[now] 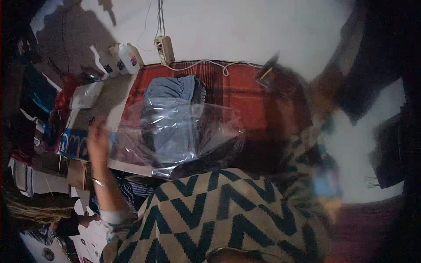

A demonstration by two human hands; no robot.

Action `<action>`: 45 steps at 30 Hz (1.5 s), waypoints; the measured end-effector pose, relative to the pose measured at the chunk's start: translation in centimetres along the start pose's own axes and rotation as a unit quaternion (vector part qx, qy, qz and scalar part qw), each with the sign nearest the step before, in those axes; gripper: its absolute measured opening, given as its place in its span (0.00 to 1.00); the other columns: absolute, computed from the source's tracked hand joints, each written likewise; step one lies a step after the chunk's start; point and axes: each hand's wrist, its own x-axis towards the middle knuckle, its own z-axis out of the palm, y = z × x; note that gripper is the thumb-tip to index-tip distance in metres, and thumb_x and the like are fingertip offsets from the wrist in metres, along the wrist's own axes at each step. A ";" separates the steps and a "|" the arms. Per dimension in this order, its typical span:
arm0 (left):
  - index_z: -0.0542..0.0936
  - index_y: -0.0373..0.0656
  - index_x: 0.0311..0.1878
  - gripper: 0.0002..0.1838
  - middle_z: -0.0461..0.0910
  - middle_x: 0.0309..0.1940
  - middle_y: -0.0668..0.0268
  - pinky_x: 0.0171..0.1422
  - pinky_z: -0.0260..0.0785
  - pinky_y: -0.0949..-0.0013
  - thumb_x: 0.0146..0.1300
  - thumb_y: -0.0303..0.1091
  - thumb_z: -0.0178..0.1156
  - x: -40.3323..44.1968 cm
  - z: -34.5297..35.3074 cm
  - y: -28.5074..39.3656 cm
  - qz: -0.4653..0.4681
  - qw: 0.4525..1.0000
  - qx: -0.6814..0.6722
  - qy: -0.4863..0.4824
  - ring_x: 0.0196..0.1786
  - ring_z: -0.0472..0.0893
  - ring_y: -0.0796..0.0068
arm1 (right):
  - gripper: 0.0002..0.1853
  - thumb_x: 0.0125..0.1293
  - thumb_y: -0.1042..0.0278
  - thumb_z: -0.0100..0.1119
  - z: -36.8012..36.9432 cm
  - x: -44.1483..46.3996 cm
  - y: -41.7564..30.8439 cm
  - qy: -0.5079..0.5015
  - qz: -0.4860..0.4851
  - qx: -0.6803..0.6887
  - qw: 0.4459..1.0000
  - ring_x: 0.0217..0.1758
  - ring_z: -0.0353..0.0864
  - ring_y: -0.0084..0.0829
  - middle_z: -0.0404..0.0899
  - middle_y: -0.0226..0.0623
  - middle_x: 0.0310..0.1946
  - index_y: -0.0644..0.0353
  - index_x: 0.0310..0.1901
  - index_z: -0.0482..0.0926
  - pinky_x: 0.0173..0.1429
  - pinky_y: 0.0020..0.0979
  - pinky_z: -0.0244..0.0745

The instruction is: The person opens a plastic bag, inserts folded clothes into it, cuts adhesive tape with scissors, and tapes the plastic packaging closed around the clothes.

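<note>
Looking down on a red plaid tablecloth (239, 87) running along a white wall (263, 30), with white bottles (130, 60) standing at the left end. Seeing a folded denim garment (169, 114) lying on the cloth, showing through a clear plastic bag (217, 138) below, sticking out bare above. Raising the left hand (98, 140) beside the bag, unable to tell whether pinching film or released. Blurring the right hand (325, 103) far right, fingers likewise impossible to tell.

Single head-worn view, facing forward and down, close above the red cloth (241, 94)
</note>
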 end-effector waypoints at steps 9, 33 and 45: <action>0.60 0.44 0.69 0.34 0.52 0.71 0.53 0.71 0.38 0.39 0.64 0.53 0.46 -8.6 13.7 3.8 0.125 0.945 0.225 -0.201 0.73 0.51 0.50 | 0.43 0.58 0.51 0.64 1.2 12.8 -4.8 -0.060 0.141 0.105 0.983 0.50 0.76 0.39 0.78 0.44 0.45 0.67 0.67 0.54 0.54 0.37 0.72; 0.78 0.48 0.52 0.17 0.71 0.60 0.61 0.72 0.39 0.46 0.60 0.38 0.55 -8.0 14.5 1.2 0.157 0.968 0.167 -0.102 0.69 0.62 0.55 | 0.35 0.64 0.51 0.57 -3.0 17.0 1.1 0.278 0.077 0.011 0.957 0.56 0.70 0.42 0.67 0.53 0.57 0.67 0.64 0.58 0.58 0.41 0.67; 0.77 0.45 0.36 0.03 0.82 0.41 0.65 0.70 0.49 0.43 0.60 0.31 0.56 -5.7 12.2 2.4 0.161 0.985 0.033 -0.046 0.52 0.78 0.61 | 0.32 0.58 0.70 0.65 12.1 -13.9 -17.6 -0.390 -0.249 0.078 0.883 0.45 0.77 0.31 0.75 0.38 0.51 0.60 0.63 0.64 0.47 0.31 0.75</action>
